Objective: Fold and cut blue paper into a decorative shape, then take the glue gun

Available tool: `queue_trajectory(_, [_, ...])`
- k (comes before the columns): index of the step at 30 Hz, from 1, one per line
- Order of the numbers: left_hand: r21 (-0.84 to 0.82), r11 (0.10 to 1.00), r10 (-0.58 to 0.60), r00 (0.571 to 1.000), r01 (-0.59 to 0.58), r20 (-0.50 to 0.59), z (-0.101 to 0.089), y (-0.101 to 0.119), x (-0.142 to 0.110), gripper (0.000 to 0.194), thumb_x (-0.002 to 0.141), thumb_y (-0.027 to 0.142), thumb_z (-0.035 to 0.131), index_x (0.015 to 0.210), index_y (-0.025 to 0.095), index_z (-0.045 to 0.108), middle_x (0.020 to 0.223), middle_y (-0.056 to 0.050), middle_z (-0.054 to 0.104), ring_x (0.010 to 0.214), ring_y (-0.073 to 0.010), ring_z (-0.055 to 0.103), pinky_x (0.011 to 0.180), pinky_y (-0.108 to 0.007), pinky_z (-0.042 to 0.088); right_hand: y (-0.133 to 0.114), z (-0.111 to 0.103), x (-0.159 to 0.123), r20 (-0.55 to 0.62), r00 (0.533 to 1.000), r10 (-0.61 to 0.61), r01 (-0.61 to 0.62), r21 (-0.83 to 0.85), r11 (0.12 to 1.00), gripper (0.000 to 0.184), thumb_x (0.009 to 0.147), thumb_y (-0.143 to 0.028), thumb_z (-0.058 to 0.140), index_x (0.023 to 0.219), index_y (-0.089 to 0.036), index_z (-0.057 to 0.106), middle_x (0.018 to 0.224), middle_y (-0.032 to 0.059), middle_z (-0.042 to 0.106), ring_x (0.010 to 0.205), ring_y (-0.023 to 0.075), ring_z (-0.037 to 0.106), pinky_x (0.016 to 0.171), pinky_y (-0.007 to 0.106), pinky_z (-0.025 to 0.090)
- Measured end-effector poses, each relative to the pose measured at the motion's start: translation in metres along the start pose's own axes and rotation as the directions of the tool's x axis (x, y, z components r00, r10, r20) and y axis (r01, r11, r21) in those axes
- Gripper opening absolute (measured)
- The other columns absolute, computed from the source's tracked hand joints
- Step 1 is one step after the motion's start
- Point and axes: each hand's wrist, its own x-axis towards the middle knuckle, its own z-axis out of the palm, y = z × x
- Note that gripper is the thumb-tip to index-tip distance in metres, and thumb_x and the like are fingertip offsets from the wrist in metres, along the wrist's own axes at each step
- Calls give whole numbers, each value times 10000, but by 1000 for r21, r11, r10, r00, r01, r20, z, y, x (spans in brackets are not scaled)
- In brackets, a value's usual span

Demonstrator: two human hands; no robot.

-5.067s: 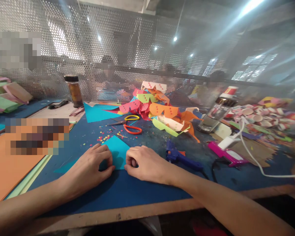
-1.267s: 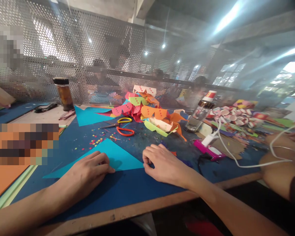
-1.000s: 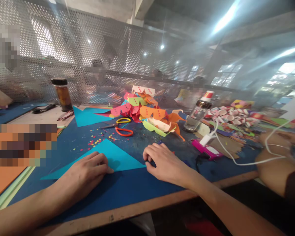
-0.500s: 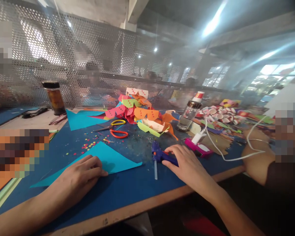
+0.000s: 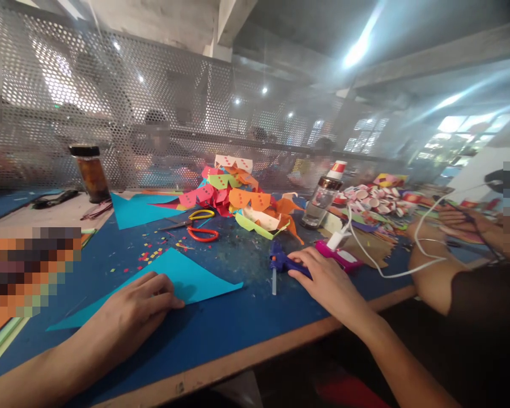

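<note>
My left hand (image 5: pixel 138 309) is closed, fingers curled, and rests on a folded sheet of blue paper (image 5: pixel 195 275) at its near edge; what lies under the palm is hidden. To the right, my right hand (image 5: pixel 325 277) is wrapped round the handle of a dark blue glue gun (image 5: pixel 280 260), thumb on the near side. A clear glue stick (image 5: pixel 274 282) juts from the gun toward the table's front edge. Beyond the blue paper lie scissors (image 5: pixel 202 233) with red and yellow handles, among small coloured paper scraps (image 5: pixel 148 253).
A pile of paper masks (image 5: pixel 249 199) stands at the back, beside a glass jar (image 5: pixel 321 201). A pink power strip (image 5: pixel 340 258) with a white cord lies right of my right hand. A dark-lidded bottle (image 5: pixel 91 175) stands at the left; a co-worker's arm (image 5: pixel 431 272) reaches in at right.
The glue gun and my right hand have shifted slightly right and away from me. My left hand stays on the blue paper. A co-worker's hand now shows at the right.
</note>
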Motion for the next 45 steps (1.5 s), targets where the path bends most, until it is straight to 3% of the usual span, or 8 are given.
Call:
queue_trajectory(8, [12, 1000, -22, 1000, 22, 16, 2, -1, 0, 303, 1006, 153, 393, 1049, 270, 669, 951, -24, 621, 847, -155, 594, 749, -259, 486, -4, 0, -5, -26, 999, 33, -34, -76, 996, 186, 912, -300, 550, 1066, -220, 618, 1045, 70, 661, 883, 263, 658, 727, 383, 466])
queue_trajectory(12, [22, 1000, -7, 1000, 7, 5, -1, 1, 2, 306, 1004, 146, 393, 1047, 271, 668, 946, -20, 623, 840, -148, 597, 744, -249, 488, -11, -6, -7, -96, 995, 22, -34, -125, 992, 192, 897, -279, 572, 1069, -208, 622, 1047, 98, 652, 972, 306, 628, 813, 435, 463])
queue_trajectory(14, [24, 1000, 4, 1000, -4, 5, -3, 2, 3, 308, 999, 136, 394, 1044, 268, 669, 942, -19, 626, 833, -142, 600, 741, -241, 491, -27, -15, -7, -167, 986, -6, -6, -73, 997, 212, 902, -269, 580, 1099, -200, 618, 1097, 115, 635, 1056, 320, 593, 886, 463, 441])
queue_trajectory(16, [28, 1000, 15, 1000, -15, -1, -4, 3, 3, 306, 991, 128, 404, 1044, 265, 673, 939, -19, 629, 825, -140, 602, 738, -237, 495, -54, -24, -4, -196, 978, -77, 95, 85, 992, 153, 935, -262, 556, 1064, -220, 626, 1086, 92, 641, 1026, 275, 598, 894, 432, 437])
queue_trajectory(20, [30, 1000, 4, 1000, -4, -19, -3, 5, 2, 295, 981, 131, 432, 1058, 267, 681, 935, -20, 633, 830, -147, 603, 728, -240, 502, -116, -29, 11, -107, 941, -321, 336, 414, 846, 54, 939, -223, 591, 926, -220, 644, 970, 32, 664, 929, 187, 605, 865, 337, 422])
queue_trajectory(25, [51, 998, -23, 1000, 23, -3, -2, 6, 2, 316, 986, 121, 410, 1052, 264, 684, 919, -29, 623, 825, -160, 595, 738, -266, 506, -157, -6, 34, 28, 886, -463, 391, 495, 776, 63, 920, -214, 633, 867, -213, 668, 902, -2, 657, 877, 157, 597, 806, 307, 393])
queue_trajectory(30, [63, 998, 0, 1000, 0, -3, -4, 6, 4, 313, 970, 114, 422, 1032, 262, 691, 901, -23, 626, 813, -157, 598, 729, -254, 511, -164, 5, 40, 84, 883, -463, 369, 487, 792, 55, 889, -236, 670, 852, -208, 641, 906, -3, 638, 884, 161, 570, 798, 305, 378])
queue_trajectory(45, [95, 995, -3, 1000, 3, 6, 0, 7, 3, 361, 999, 134, 362, 1121, 279, 670, 918, -30, 610, 814, -167, 579, 729, -276, 495, -173, 12, 41, 56, 885, -463, 364, 539, 760, 72, 796, -161, 639, 803, -198, 578, 832, -12, 602, 831, 162, 528, 765, 299, 346])
